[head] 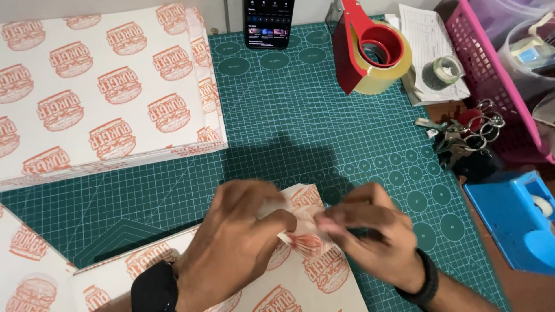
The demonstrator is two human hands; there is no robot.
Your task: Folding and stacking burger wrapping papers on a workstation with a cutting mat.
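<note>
My left hand [234, 240] and my right hand [376, 231] meet over the top corner of a white paper sheet printed with orange burger pictures [300, 277]. Both hands pinch the folded corner of that sheet [303, 222] between fingers and thumbs. The sheet lies on a green cutting mat [324, 127] near the front edge. A black watch sits on my left wrist and a black band on my right wrist. The fingers are blurred.
A stack of the same printed paper [104, 86] lies at the back left, another sheet [26, 260] at the front left. A phone [268, 23], a red tape dispenser [370, 49], a small tape roll [442, 72], keys [465, 141], a pink basket [497, 75] and a blue dispenser [517, 216] stand at the back and right.
</note>
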